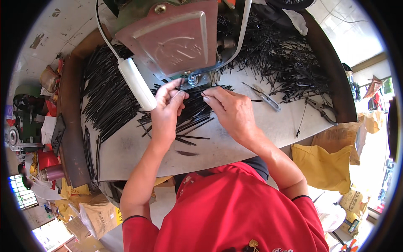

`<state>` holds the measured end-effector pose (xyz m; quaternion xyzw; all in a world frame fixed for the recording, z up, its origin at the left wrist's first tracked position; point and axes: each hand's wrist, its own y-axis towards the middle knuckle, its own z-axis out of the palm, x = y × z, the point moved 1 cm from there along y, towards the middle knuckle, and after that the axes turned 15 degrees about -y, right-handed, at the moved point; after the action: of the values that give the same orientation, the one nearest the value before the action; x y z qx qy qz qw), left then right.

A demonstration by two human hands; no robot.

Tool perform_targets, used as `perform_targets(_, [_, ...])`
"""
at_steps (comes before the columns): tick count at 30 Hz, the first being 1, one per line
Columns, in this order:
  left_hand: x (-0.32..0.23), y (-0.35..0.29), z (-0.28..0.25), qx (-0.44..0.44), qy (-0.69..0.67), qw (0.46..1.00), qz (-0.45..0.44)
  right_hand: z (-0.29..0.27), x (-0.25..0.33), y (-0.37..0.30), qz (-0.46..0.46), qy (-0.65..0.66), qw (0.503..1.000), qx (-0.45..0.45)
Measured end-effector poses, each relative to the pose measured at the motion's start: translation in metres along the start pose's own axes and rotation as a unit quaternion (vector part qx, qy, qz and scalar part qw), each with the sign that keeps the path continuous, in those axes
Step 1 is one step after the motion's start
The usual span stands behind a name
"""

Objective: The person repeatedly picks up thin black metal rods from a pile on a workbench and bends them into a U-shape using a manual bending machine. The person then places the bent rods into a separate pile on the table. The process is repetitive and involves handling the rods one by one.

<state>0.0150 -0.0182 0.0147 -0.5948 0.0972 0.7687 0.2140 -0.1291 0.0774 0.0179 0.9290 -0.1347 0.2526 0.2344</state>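
Observation:
A machine with a reddish-brown cover plate (178,42) stands at the far middle of the table, its small metal head (193,80) low at the front. My left hand (168,107) is at the left of that head, thumb and fingers curled together; what they pinch, if anything, is too small to make out. Close by on the right, my right hand (231,111) pinches a thin black rod (256,101), whose end sticks out past the knuckles. Beneath and between both hands lies a loose heap of black rods (195,111).
Many black rods (107,96) lie in a bundle on the left; a tangled black pile (285,63) fills the back right. A snipping tool (266,97) and pliers (322,110) lie on the right of the table (126,157). A white tube lamp (137,84) hangs over the left bundle.

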Motion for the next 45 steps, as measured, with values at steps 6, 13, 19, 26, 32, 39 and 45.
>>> perform_targets(6, [0.008, 0.007, 0.012, -0.011, -0.153, 0.987, -0.054, 0.009, 0.003, 0.012, -0.026, -0.121, 0.992, -0.029])
perform_targets(13, [0.010, 0.011, 0.008, 0.014, -0.221, 0.971, -0.090, 0.014, 0.006, 0.014, -0.023, -0.186, 0.982, -0.022])
perform_targets(19, [0.008, 0.010, 0.011, -0.007, -0.228, 0.969, -0.096, 0.012, 0.009, 0.016, -0.036, -0.173, 0.984, -0.012])
perform_targets(26, [0.007, 0.009, 0.014, -0.019, -0.205, 0.975, -0.087, 0.016, 0.006, 0.015, -0.043, -0.176, 0.983, -0.040])
perform_targets(32, [0.009, 0.010, 0.012, -0.019, -0.204, 0.976, -0.073, 0.017, 0.007, 0.013, -0.045, -0.171, 0.982, -0.059])
perform_targets(39, [0.009, 0.008, 0.010, 0.000, -0.194, 0.978, -0.074, 0.018, 0.006, 0.013, -0.047, -0.169, 0.982, -0.065])
perform_targets(45, [0.013, 0.008, 0.010, -0.009, -0.241, 0.966, -0.097, 0.023, 0.005, 0.013, -0.045, -0.180, 0.981, -0.060])
